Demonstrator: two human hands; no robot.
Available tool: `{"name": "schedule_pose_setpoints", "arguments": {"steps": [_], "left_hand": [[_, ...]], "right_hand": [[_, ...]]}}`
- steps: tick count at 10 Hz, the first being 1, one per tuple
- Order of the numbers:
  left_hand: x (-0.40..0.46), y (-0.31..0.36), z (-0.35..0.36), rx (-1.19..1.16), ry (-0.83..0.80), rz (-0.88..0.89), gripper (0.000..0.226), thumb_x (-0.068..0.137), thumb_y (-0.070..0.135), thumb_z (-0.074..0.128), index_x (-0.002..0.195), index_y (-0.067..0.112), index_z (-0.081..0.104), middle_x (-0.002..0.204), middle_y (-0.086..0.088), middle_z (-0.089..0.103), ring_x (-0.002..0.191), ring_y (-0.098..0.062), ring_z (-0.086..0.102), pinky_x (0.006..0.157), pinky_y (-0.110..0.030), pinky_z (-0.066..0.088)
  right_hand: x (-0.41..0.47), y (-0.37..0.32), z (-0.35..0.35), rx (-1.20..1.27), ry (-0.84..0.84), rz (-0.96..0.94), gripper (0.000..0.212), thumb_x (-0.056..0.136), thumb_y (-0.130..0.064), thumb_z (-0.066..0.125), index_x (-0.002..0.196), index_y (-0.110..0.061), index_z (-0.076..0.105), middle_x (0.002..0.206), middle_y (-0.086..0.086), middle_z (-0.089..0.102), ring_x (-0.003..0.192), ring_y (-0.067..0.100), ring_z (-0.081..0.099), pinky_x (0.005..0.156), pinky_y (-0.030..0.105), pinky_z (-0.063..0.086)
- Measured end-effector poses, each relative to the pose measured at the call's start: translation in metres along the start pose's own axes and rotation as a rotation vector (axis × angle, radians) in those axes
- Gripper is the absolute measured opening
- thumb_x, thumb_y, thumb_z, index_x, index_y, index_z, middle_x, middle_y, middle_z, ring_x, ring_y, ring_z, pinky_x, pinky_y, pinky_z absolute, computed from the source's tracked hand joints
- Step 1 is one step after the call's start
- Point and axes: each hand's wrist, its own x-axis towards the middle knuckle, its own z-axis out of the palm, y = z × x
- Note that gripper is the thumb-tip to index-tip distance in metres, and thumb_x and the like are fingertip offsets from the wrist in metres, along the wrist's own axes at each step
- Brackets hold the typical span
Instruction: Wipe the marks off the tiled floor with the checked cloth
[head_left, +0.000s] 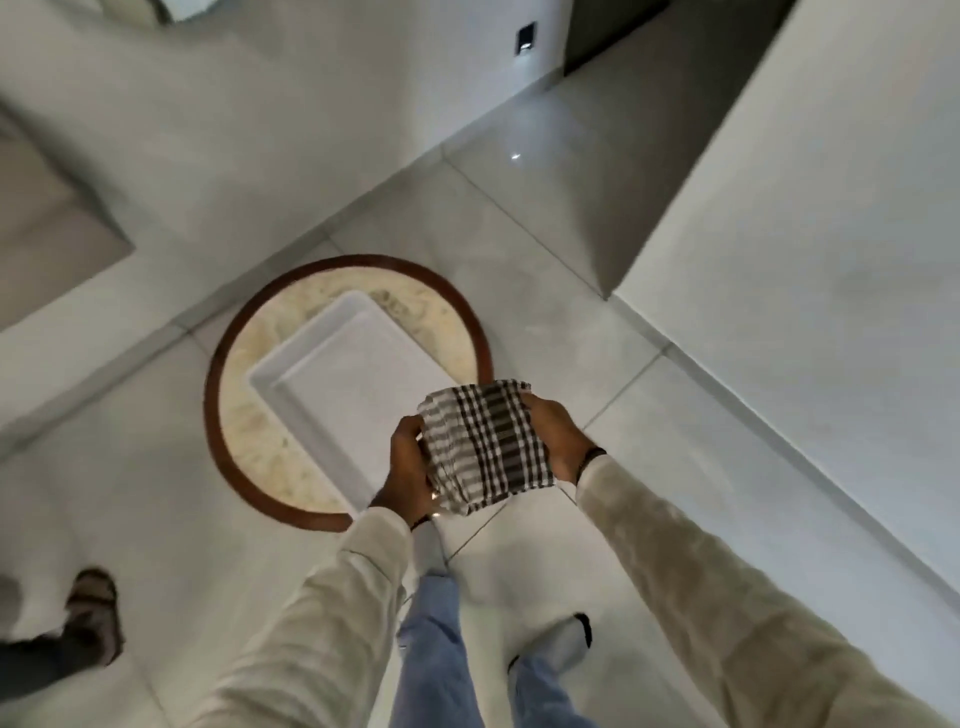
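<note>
I stand over a pale grey tiled floor (675, 467) and hold the folded black-and-white checked cloth (485, 447) in front of me at about waist height. My left hand (410, 470) grips its left edge and my right hand (553, 439) grips its right edge. The cloth hangs above the near right rim of a round table. My jeans and one foot show below the cloth. The frame is blurred, and I cannot make out any marks on the tiles.
A round marble-topped table with a brown wooden rim (218, 364) stands just ahead, with a white rectangular tray (343, 384) on it. Light walls (805, 234) close in on the right and far left. Another person's sandalled foot (93, 613) stands at the lower left.
</note>
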Motion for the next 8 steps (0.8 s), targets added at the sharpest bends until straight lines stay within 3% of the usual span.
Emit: {"name": "schedule_pose_setpoints", "arguments": {"steps": [1, 2, 3, 4, 5, 6, 7, 8], "left_hand": [[0.037, 0.032, -0.064, -0.113, 0.125, 0.033, 0.056, 0.097, 0.057, 0.056, 0.128, 0.014, 0.072, 0.125, -0.013, 0.08, 0.118, -0.036, 0.072, 0.1, -0.048, 0.059], [0.077, 0.048, -0.115, 0.085, 0.224, 0.088, 0.044, 0.096, 0.037, 0.073, 0.131, 0.011, 0.073, 0.117, -0.012, 0.083, 0.105, -0.032, 0.078, 0.088, -0.04, 0.063], [0.124, 0.053, -0.152, 0.314, 0.433, 0.129, 0.038, 0.093, 0.01, 0.074, 0.13, 0.009, 0.068, 0.12, -0.015, 0.079, 0.101, -0.034, 0.077, 0.091, -0.046, 0.065], [0.162, 0.055, -0.166, 0.393, 0.531, 0.112, 0.041, 0.091, 0.009, 0.075, 0.131, 0.013, 0.068, 0.128, -0.012, 0.076, 0.096, -0.028, 0.073, 0.087, -0.037, 0.061], [0.183, 0.052, -0.173, 0.553, 0.598, 0.109, 0.045, 0.092, 0.012, 0.074, 0.135, 0.01, 0.063, 0.134, -0.015, 0.073, 0.116, -0.037, 0.072, 0.1, -0.043, 0.062], [0.175, 0.051, -0.168, 0.824, 0.589, 0.199, 0.045, 0.093, 0.007, 0.067, 0.136, 0.003, 0.055, 0.136, -0.022, 0.07, 0.122, -0.044, 0.07, 0.102, -0.047, 0.059], [0.157, 0.055, -0.154, 1.069, 0.611, 0.337, 0.062, 0.093, 0.0, 0.061, 0.15, -0.001, 0.04, 0.151, -0.027, 0.051, 0.134, -0.048, 0.057, 0.11, -0.053, 0.053], [0.13, 0.065, -0.126, 1.322, 0.567, 0.433, 0.075, 0.1, 0.009, 0.056, 0.165, -0.004, 0.02, 0.17, -0.028, 0.029, 0.156, -0.048, 0.033, 0.131, -0.054, 0.033]], "right_hand": [[0.047, -0.005, 0.067, -0.119, -0.028, -0.003, 0.045, 0.106, -0.038, 0.06, 0.13, -0.001, 0.071, 0.123, 0.02, 0.079, 0.116, 0.037, 0.075, 0.106, 0.051, 0.059], [0.101, 0.002, 0.127, -0.274, -0.125, -0.004, 0.039, 0.102, -0.031, 0.069, 0.129, -0.003, 0.072, 0.122, 0.017, 0.079, 0.113, 0.032, 0.076, 0.098, 0.039, 0.063], [0.149, 0.011, 0.161, -0.508, -0.214, -0.031, 0.037, 0.096, -0.019, 0.077, 0.129, -0.003, 0.072, 0.121, 0.014, 0.079, 0.105, 0.023, 0.076, 0.085, 0.024, 0.063], [0.189, 0.022, 0.178, -0.767, -0.166, -0.072, 0.044, 0.091, -0.005, 0.077, 0.135, -0.002, 0.069, 0.132, 0.022, 0.074, 0.119, 0.036, 0.071, 0.107, 0.047, 0.058], [0.209, 0.031, 0.184, -0.979, -0.053, -0.18, 0.051, 0.088, -0.002, 0.076, 0.138, -0.004, 0.066, 0.137, 0.02, 0.071, 0.127, 0.035, 0.066, 0.115, 0.044, 0.051], [0.206, 0.037, 0.182, -1.057, -0.024, -0.262, 0.055, 0.089, -0.006, 0.076, 0.142, -0.006, 0.063, 0.141, 0.018, 0.069, 0.129, 0.035, 0.065, 0.115, 0.043, 0.051], [0.189, 0.03, 0.167, -0.986, 0.057, -0.387, 0.049, 0.086, -0.005, 0.077, 0.135, -0.008, 0.068, 0.125, 0.018, 0.077, 0.111, 0.033, 0.074, 0.102, 0.048, 0.061], [0.165, 0.014, 0.14, -0.803, 0.181, -0.487, 0.039, 0.082, -0.005, 0.08, 0.121, -0.013, 0.074, 0.104, 0.01, 0.08, 0.092, 0.029, 0.078, 0.09, 0.047, 0.066]]}}
